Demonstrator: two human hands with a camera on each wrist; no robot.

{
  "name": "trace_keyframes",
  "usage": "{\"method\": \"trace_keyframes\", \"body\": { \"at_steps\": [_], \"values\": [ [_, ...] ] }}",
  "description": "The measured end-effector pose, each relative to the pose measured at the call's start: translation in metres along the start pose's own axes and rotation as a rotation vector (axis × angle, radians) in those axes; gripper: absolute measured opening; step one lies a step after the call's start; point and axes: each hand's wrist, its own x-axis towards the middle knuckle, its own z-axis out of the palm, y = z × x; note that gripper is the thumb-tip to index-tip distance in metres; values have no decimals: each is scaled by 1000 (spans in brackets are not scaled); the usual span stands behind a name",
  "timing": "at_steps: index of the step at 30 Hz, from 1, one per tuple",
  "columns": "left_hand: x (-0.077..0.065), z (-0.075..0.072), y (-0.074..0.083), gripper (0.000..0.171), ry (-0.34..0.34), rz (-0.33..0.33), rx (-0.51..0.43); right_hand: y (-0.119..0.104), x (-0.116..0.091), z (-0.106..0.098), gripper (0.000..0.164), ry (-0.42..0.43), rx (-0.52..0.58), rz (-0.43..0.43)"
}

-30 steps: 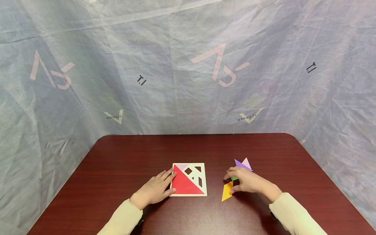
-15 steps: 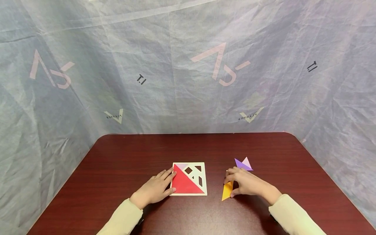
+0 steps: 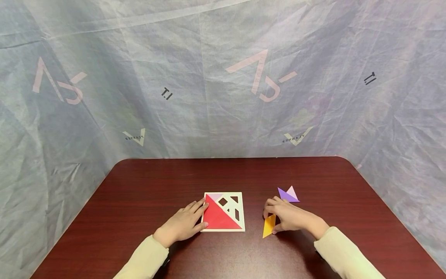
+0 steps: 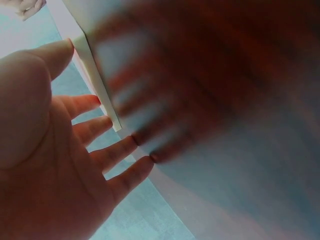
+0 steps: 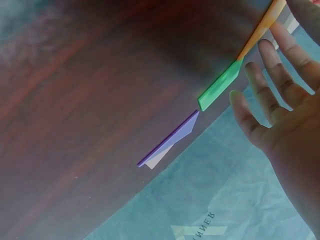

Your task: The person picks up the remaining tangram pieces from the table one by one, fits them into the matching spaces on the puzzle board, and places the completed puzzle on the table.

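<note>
The left hand point(image 3: 184, 221) rests on the left side of a square tangram board point(image 3: 241, 209), its fingers straight and spread. A large red triangle point(image 3: 219, 217) fills the board's lower left, with a lilac triangle point(image 3: 214, 196) at the top and several dark cut-outs to the right. Right of the board, the right hand point(image 3: 290, 216) pinches a yellow parallelogram-shaped piece point(image 3: 268, 226), thumb at its near right edge and fingertips at its far end. A green piece point(image 5: 220, 86) lies just beyond the yellow one in the right wrist view; in the head view the right hand hides it.
Behind the right hand lie a purple triangle point(image 3: 286, 195) and a pink triangle point(image 3: 291, 191), overlapping in view. Everything sits on a dark red-brown table point(image 3: 156, 178) with rounded far corners. A grey printed cloth point(image 3: 205, 116) hangs behind and along both sides.
The right hand's fingers have come down and slightly left over the far end of the yellow piece, covering the green one. The left hand and the board stay put.
</note>
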Motion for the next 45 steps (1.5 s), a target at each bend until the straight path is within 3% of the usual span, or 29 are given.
{"method": "trace_keyframes", "body": {
  "at_steps": [8,20,36,45],
  "values": [
    [0,0,0,59,-12,-6,-13,-1,5,-4,36,-70,18,51],
    [0,0,0,59,-3,-1,-2,2,3,-4,44,-68,84,87],
    [1,3,-1,59,-4,-2,-1,1,4,-4,20,8,63,-49],
    [0,1,0,59,2,-1,-6,3,7,-7,24,103,45,-89]
  ]
}}
